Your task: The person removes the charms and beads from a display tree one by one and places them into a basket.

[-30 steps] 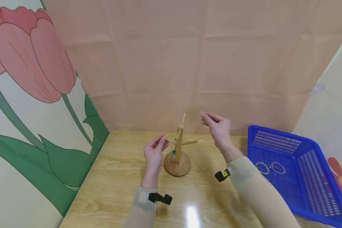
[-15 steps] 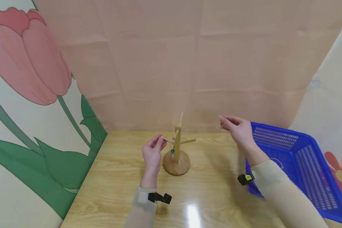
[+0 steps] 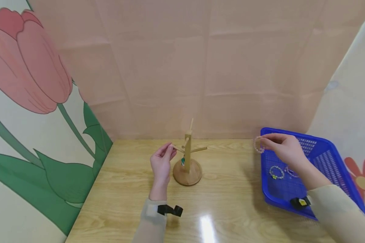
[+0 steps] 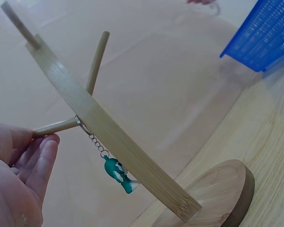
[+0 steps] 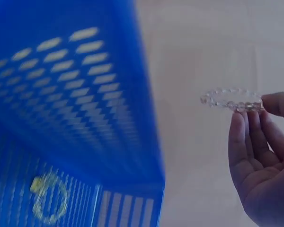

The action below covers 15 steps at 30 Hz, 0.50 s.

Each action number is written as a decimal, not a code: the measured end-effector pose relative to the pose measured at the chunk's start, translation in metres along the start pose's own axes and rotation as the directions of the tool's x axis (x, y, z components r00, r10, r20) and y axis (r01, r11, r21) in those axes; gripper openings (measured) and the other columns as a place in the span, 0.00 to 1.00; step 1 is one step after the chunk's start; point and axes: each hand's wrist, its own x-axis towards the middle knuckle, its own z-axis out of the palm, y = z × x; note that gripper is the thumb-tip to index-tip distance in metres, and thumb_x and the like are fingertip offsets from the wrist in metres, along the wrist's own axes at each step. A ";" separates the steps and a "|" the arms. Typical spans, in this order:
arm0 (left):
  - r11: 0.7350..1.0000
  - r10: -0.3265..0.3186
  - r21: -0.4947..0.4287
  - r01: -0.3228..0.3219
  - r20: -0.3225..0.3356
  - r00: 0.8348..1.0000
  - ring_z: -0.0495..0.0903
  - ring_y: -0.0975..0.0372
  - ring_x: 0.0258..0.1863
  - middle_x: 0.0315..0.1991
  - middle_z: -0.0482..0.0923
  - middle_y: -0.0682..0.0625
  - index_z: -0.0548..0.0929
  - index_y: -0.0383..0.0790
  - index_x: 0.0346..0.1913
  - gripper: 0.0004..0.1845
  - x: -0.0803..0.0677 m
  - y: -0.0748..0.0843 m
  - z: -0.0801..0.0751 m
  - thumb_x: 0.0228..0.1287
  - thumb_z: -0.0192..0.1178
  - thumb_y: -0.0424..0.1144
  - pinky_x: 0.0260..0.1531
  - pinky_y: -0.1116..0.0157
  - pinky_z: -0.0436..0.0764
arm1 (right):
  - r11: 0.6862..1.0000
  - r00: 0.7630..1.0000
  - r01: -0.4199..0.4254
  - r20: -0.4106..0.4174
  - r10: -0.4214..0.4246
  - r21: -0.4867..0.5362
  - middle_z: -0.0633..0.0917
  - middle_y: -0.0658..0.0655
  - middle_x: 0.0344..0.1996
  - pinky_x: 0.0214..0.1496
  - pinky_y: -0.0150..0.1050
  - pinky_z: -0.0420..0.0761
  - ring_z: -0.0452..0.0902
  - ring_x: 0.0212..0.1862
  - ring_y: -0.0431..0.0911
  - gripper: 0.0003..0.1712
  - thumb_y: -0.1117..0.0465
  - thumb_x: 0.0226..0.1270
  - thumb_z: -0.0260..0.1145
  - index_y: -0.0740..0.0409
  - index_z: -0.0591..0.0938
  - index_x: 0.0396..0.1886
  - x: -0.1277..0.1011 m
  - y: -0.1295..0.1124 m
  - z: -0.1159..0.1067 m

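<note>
Between thumb and fingers my left hand (image 3: 161, 163) pinches the end of one peg (image 4: 54, 127) on a wooden stand (image 3: 187, 152) with a round base. On that same peg, close to the post, hangs a keychain (image 4: 114, 170) with a small green-and-white figure. My right hand (image 3: 287, 152) pinches a bracelet of clear, faintly pink beads (image 5: 241, 107) by its edge. In the head view this hand is over the left rim of a blue basket (image 3: 276, 199); the right wrist view shows the bracelet held outside the basket wall.
Inside the basket lie a pale bracelet with a yellow charm (image 3: 274, 177) and a pinkish-purple bracelet (image 3: 292, 173), partly hidden by my right hand. The wooden table (image 3: 228, 189) runs back to a pink cloth backdrop (image 3: 158, 67). Other pegs stick out from the stand.
My right hand has moved right and lower, from beside the stand to the basket's rim, still holding the clear bracelet. The left hand keeps its grip on the peg. The head view has shifted slightly.
</note>
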 end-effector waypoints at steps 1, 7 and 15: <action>1.000 0.001 0.001 -0.001 0.000 1.000 0.92 0.58 0.38 0.49 0.84 0.22 0.88 0.24 0.51 0.09 0.000 0.000 0.000 0.74 0.68 0.27 0.47 0.60 0.93 | 1.000 1.000 -0.002 0.006 0.003 -0.031 0.92 0.52 0.48 0.42 0.19 0.81 0.89 0.42 0.36 0.28 0.42 0.79 0.69 0.61 0.87 0.61 -0.003 0.003 -0.004; 1.000 0.007 0.009 -0.007 -0.002 1.000 0.92 0.58 0.37 0.49 0.84 0.22 0.88 0.24 0.52 0.10 0.001 0.000 0.001 0.74 0.68 0.27 0.46 0.61 0.93 | 0.993 0.998 -0.012 0.053 0.019 -0.119 0.91 0.61 0.51 0.35 0.30 0.84 0.86 0.42 0.31 0.29 0.40 0.81 0.65 0.59 0.86 0.64 -0.014 0.020 -0.020; 1.000 0.012 0.007 -0.012 0.001 1.000 0.92 0.59 0.37 0.49 0.84 0.23 0.88 0.23 0.52 0.10 0.000 -0.001 0.001 0.73 0.68 0.27 0.46 0.61 0.93 | 0.965 0.994 0.038 0.110 -0.010 -0.259 0.92 0.60 0.46 0.34 0.32 0.85 0.87 0.41 0.40 0.25 0.44 0.82 0.66 0.59 0.88 0.59 -0.021 0.043 -0.035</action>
